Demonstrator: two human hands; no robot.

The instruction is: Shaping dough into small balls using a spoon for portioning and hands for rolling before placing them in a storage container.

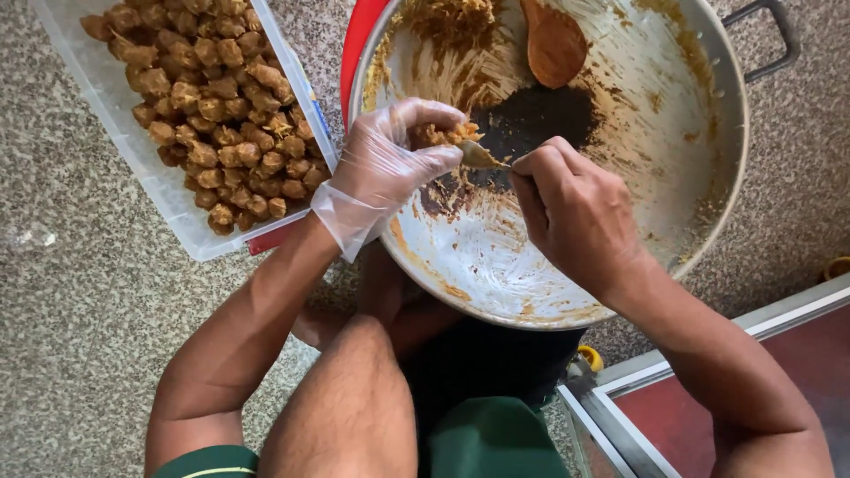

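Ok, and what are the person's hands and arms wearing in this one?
The left hand wears a thin, clear disposable plastic glove, loose and crinkled, its cuff flaring open at the wrist. The right hand is bare, with no glove, ring or watch visible. Both forearms are uncovered; a dark green sleeve hem with a pale stripe shows at the left upper arm.

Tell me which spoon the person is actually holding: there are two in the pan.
The small metal spoon, pinched in the bare right hand against the gloved left hand. The wooden spoon lies untouched at the far side of the big pan.
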